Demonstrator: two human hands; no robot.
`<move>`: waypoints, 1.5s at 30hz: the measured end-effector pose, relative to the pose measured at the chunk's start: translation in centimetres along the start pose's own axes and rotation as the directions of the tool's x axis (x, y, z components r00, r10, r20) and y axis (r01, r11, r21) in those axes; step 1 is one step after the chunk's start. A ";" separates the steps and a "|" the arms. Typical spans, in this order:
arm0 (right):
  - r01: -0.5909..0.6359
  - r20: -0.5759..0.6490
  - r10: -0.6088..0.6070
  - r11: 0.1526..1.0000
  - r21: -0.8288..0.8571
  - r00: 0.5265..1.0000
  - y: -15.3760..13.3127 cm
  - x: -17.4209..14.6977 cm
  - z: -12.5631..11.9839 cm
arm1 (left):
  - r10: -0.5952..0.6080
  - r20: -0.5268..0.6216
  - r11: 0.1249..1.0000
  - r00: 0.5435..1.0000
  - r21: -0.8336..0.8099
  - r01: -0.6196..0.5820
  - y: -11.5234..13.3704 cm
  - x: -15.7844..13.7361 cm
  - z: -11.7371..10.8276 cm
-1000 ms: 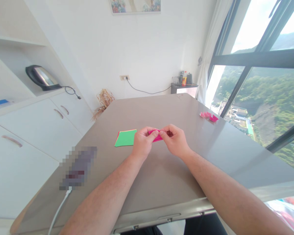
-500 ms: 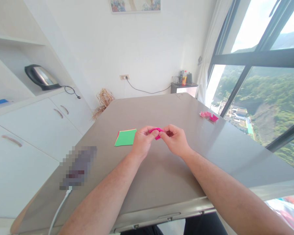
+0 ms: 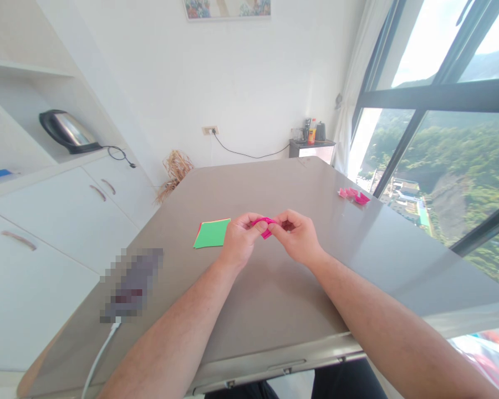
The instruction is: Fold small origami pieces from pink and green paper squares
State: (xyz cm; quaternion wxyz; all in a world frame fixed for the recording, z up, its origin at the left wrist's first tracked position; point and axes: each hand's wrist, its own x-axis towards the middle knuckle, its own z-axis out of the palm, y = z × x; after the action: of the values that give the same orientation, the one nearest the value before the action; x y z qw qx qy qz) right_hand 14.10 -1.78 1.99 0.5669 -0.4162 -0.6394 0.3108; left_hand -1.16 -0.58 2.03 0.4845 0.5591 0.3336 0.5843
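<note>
Between my two hands, above the middle of the table, is a small piece of folded bright pink paper (image 3: 266,234). My left hand (image 3: 242,237) pinches its left side between thumb and fingers. On its right side, my right hand (image 3: 296,234) grips it the same way, thumb towards me. Most of the paper is covered by the fingers, so its exact shape is hidden. Just left of my left hand lies a stack of coloured paper sheets (image 3: 211,233), green on top with red and yellow edges showing; my hand overlaps its right edge in view.
Several small folded pink paper pieces (image 3: 355,195) sit at the grey table's (image 3: 249,185) right edge by the window. At the left lies a blurred-out dark object (image 3: 135,285) with a white cable (image 3: 102,349). A kettle (image 3: 70,132) stands on the left shelf.
The pink paper has tilted slightly between my fingers, its lower part showing a little more. Both hands keep their hold in nearly the same place.
</note>
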 end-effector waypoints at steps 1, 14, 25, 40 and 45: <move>-0.004 0.002 0.004 1.000 0.007 1.000 0.0 0.0 0.0 | 0.002 0.001 1.000 1.000 0.009 -0.002 0.1 0.0 0.0; -0.084 0.051 0.073 0.957 0.276 0.996 -0.5 0.2 0.0 | 0.003 0.059 1.000 0.998 -0.005 -0.003 0.0 0.0 -0.5; -0.145 0.057 0.134 0.924 0.355 0.989 -0.6 0.4 -0.2 | -0.003 0.074 1.000 0.997 0.000 0.003 -0.1 0.0 -0.7; -0.201 0.065 0.191 0.890 0.408 0.979 0.3 0.6 0.0 | 0.039 0.056 0.997 0.998 0.066 -0.042 0.4 -0.4 0.1; -0.179 0.060 0.169 0.910 0.373 0.984 0.4 0.6 0.0 | 0.058 0.016 0.996 0.998 0.067 -0.059 0.2 -0.5 0.4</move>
State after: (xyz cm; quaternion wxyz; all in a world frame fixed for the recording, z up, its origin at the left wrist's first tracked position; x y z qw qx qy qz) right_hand 14.13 -1.04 1.94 0.5978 -0.3508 -0.5355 0.4825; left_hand -0.84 -1.14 2.08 0.4506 0.5888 0.3332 0.5825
